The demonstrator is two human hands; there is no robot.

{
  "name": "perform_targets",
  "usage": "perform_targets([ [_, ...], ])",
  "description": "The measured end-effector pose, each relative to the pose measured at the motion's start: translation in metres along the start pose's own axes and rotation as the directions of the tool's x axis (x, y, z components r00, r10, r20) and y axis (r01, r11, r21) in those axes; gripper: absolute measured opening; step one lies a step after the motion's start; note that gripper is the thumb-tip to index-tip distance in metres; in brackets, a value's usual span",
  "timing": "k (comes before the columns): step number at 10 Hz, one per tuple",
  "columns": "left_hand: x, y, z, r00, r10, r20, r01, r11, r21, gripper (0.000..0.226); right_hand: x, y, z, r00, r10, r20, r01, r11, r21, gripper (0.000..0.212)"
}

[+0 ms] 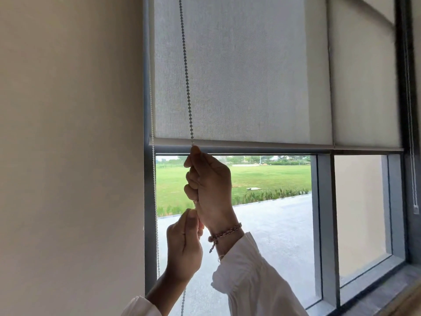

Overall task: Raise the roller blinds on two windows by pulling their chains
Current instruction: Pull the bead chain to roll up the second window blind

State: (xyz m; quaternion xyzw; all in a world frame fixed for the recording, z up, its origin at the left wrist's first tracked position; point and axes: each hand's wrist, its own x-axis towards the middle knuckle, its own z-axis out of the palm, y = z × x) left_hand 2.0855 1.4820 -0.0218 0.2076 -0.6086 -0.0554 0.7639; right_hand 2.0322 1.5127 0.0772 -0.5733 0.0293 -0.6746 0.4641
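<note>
Head view: both hands on the front run of the bead chain [187, 87], stacked one above the other, in front of the left window pane. Right hand [208, 179] is uppermost, fisted around the chain just under the bottom bar [250, 143] of the left blind [239, 69]; thumb tip nearly at the bar. Left hand [184, 245] sits directly below, thumb and fingers pinched tight on the same run, touching the right wrist. Chain is taut and near-vertical above the right fist, hangs slack below the left hand toward the bottom edge. Second run of the chain [154, 179] hangs along the grey window frame [149, 201] at the left, untouched. Left blind's bottom bar is roughly mid-window; glass below it is uncovered. Right blind [364, 76] has its bar at about the same level. Its own chain [410, 110] hangs at the far right, well apart from both hands. Braided bracelet [224, 232] on the right wrist, white sleeves [250, 281] on both arms. Beige wall [68, 156] at left.
</note>
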Motion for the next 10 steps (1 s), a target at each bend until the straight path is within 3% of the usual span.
perform_targets([
  [5, 0.016, -0.024, 0.000, 0.995, -0.043, 0.086, 0.044, 0.999, -0.016, 0.036, 0.020, 0.007, -0.009, 0.999, 0.028, -0.039, -0.032, 0.996, -0.082, 0.033],
  [7, 0.019, -0.032, 0.012, 0.993, -0.116, 0.030, 0.115, 0.993, 0.033, 0.033, 0.031, 0.006, -0.029, 0.997, 0.068, -0.024, -0.070, 0.994, -0.079, 0.027],
  [8, 0.017, -0.030, 0.024, 0.994, -0.105, -0.011, 0.106, 0.985, 0.133, 0.029, 0.035, 0.004, -0.045, 0.998, 0.060, -0.035, -0.064, 0.991, -0.116, 0.023],
  [9, 0.014, -0.026, 0.045, 0.986, -0.119, -0.115, 0.151, 0.933, 0.327, 0.034, 0.042, -0.002, -0.064, 0.995, 0.054, -0.090, -0.078, 0.955, -0.287, 0.015],
  [10, 0.012, -0.023, 0.074, 0.980, -0.076, -0.186, 0.159, 0.859, 0.486, 0.048, 0.045, -0.012, -0.097, 0.990, 0.054, -0.127, -0.102, 0.907, -0.408, 0.026],
])
